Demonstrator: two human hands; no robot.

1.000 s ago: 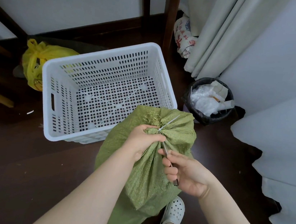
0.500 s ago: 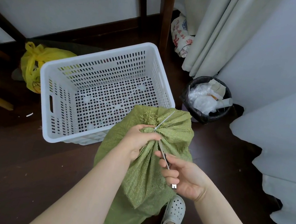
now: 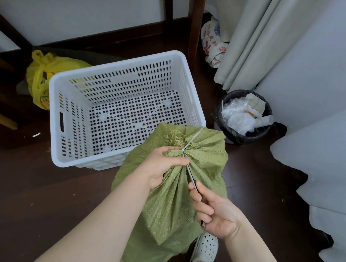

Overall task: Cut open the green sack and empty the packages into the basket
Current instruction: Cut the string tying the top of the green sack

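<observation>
Sack of green woven cloth (image 3: 172, 196) stands on the dark wooden floor (image 3: 17, 187) in the head view, hard against the near right corner of the white basket (image 3: 53, 102). Its gathered mouth leans over the basket's near rim. A thin white tie (image 3: 191, 140) cinches the neck, and one loose end sticks up toward the basket's right wall. Frayed green threads fan out above the knot.

On the basket side of the sack, the left hand (image 3: 163, 167) grips the bunched neck just below the tie, fingers curled round the cloth. The right hand (image 3: 212, 213), on the side of the sack away from the basket, is closed round the dark handle of a slim cutting tool (image 3: 191, 176). The tool's narrow metal blade slants up along the sack, and its tip sits at the tie. I cannot tell whether the blade has bitten into it.

The basket is perforated all over, and its holed bottom shows through the open top. Behind the basket's left corner lies a yellow plastic bag (image 3: 41, 74). To the right of the basket stands a black bin (image 3: 241, 138) holding crumpled plastic and paper. Beyond the bin hangs a pale curtain (image 3: 252, 38), with a printed bag (image 3: 212, 41) at its foot, behind the basket's far right corner. Nearer than the basket, past the sack's base, are two white clogs (image 3: 204, 251) on the person's feet.
</observation>
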